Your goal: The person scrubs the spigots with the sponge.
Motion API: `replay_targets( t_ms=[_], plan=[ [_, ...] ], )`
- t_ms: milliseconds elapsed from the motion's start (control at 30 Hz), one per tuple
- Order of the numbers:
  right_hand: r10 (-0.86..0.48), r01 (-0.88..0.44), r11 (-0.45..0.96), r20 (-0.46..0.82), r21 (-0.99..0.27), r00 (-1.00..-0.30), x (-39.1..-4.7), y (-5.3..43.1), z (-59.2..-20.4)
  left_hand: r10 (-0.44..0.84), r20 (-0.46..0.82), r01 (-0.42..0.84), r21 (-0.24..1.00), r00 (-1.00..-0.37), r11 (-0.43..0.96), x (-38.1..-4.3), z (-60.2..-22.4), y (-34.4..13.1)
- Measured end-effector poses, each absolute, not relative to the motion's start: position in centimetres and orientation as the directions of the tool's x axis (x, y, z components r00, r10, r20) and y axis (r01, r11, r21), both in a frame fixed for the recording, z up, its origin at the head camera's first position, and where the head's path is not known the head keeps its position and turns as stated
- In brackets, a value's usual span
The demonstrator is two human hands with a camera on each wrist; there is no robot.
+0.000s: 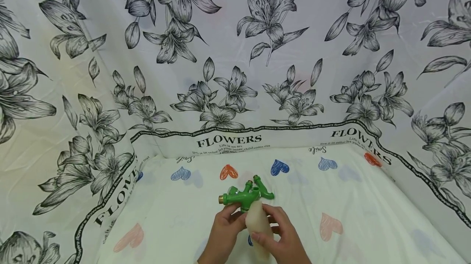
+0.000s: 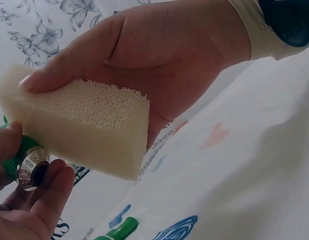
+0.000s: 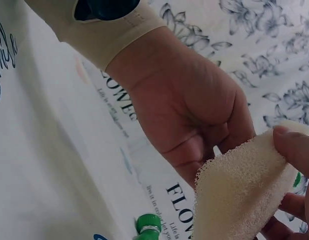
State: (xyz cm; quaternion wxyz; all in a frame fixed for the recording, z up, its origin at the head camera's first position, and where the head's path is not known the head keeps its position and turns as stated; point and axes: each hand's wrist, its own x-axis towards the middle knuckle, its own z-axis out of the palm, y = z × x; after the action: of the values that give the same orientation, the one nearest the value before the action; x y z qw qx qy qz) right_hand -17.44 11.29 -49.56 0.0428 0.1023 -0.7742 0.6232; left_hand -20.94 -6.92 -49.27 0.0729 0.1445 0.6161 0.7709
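Observation:
My right hand (image 1: 283,231) grips a cream, porous sponge (image 1: 259,219), its thumb laid along the near face. The sponge's block shape shows clearly in the left wrist view. Just beyond it, a green tap (image 1: 241,197) with brass-coloured ends is held by my left hand (image 1: 226,227), whose fingers are at the tap's lower end. In the left wrist view, those fingers curl round the green body beside a shiny metal ring (image 2: 32,170). Seen from the right wrist, the sponge hides most of the tap and my left fingertips.
A second, slimmer green tap (image 1: 264,188) lies on the white cloth (image 1: 176,223) printed with hearts, right behind the held one. White flower-patterned curtains (image 1: 228,43) rise at the back and both sides.

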Motion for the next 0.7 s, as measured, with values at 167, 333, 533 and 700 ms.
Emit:
replay_targets(
  t_ms=[167,333,533,700],
  plan=[
    [-0.096,-0.205,0.228,0.188,-0.952,-0.978,-17.6,11.3,-49.7,0.276,0.136,0.074,0.972,-0.952,-0.224,-20.9,-49.4,-6.9],
    [-0.042,-0.143,0.243,0.137,-0.959,-0.990,-18.0,11.7,-49.8,0.270,0.149,0.083,0.967,-0.951,-0.242,-20.9,-49.7,-6.8],
    [0.011,-0.084,0.247,0.090,-0.965,-0.996,-18.5,12.2,-50.1,0.297,0.158,0.109,0.978,-0.942,-0.178,-20.8,-49.4,-7.0],
    [0.000,-0.109,0.236,0.112,-0.966,-0.994,-18.4,12.3,-50.3,0.317,0.170,0.142,0.984,-0.933,-0.111,-21.1,-49.5,-7.2]
  ],
)
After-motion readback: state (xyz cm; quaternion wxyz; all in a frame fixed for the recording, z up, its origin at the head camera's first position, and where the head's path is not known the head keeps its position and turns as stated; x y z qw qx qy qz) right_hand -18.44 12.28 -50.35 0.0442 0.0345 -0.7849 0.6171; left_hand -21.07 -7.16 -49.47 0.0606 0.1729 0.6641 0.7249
